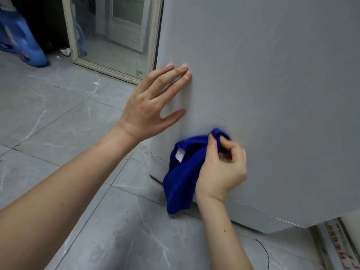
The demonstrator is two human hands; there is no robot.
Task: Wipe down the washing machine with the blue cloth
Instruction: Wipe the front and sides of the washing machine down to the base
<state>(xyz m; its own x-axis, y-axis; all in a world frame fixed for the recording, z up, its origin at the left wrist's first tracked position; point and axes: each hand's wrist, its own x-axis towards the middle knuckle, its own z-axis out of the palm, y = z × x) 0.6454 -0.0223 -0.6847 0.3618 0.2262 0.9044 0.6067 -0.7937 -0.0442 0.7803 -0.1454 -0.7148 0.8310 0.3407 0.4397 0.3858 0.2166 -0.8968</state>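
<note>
The washing machine [272, 84] fills the right of the view as a tall pale grey panel reaching down to the floor. My left hand [153, 102] lies flat on its left edge, fingers spread, holding nothing. Lower down, my right hand [220, 168] pinches the blue cloth [183, 176] against the panel near its bottom corner. The cloth is bunched, with a white label showing, and its loose end hangs down to the machine's base.
A framed mirror [115, 41] leans behind the machine's left side. A blue detergent bottle [21, 39] stands at the far left on the grey marble-pattern floor tiles [58, 117]. A thin dark cable [265, 252] lies on the floor at the lower right.
</note>
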